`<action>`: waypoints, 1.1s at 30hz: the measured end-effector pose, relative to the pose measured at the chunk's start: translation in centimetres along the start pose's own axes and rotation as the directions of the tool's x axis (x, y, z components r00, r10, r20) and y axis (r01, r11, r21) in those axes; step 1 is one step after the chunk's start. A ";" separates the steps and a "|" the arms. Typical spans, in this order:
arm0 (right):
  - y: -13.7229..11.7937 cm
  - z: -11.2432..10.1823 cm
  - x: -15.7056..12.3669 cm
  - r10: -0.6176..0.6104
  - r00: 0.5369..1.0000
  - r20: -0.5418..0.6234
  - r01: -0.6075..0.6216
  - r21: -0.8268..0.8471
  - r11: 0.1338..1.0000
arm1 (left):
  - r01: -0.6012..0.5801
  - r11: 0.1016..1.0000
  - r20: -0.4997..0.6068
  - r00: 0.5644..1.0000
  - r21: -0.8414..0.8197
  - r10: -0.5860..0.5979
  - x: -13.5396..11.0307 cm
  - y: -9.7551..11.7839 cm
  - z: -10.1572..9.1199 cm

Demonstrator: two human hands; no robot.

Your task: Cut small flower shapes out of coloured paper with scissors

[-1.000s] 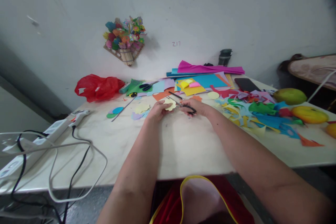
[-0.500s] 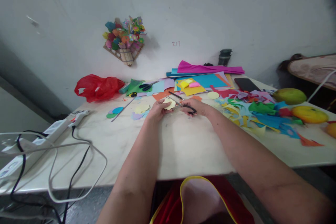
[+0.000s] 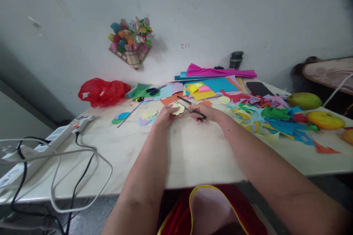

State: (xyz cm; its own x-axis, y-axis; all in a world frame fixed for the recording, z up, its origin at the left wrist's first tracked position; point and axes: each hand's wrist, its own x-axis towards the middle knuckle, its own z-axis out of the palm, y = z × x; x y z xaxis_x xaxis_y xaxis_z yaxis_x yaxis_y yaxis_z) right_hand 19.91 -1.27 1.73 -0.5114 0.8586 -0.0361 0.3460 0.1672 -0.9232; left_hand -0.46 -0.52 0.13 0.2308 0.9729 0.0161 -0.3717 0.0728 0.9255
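My left hand [image 3: 164, 116] pinches a small pale yellow paper cut-out [image 3: 178, 108] with scalloped edges, held just above the white table [image 3: 182, 154]. My right hand [image 3: 206, 112] grips black-handled scissors [image 3: 193, 110], whose open blades reach left to the cut-out's edge. Both hands are near the middle of the table, a little toward its far side. More pale yellow cut shapes [image 3: 149, 113] lie just left of my left hand.
Coloured paper sheets [image 3: 212, 80] and scraps [image 3: 275, 117] cover the far and right side. A second pair of scissors [image 3: 153, 90], a red plastic bag [image 3: 101, 91], a phone [image 3: 258, 88], mangoes [image 3: 305, 100], and a power strip with cables [image 3: 41, 147] lie around. A paper flower basket [image 3: 131, 42] hangs on the wall.
Almost nothing differs; the yellow cut-out has turned slightly in my left fingers while the scissors stay at its edge.
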 end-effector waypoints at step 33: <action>-1.0 0.7 -0.2 0.102 0.993 -0.055 -0.097 0.085 0.992 | 0.002 1.000 0.029 1.000 0.011 -0.003 0.0 0.0 -0.1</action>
State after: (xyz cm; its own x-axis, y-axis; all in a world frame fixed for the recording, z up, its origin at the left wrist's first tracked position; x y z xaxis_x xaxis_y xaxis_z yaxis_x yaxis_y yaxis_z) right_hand 19.14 -1.93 2.45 -0.4295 0.8964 -0.1090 0.3262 0.0414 -0.9444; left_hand -0.59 -0.51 0.09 0.2577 0.9659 0.0248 -0.3615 0.0726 0.9296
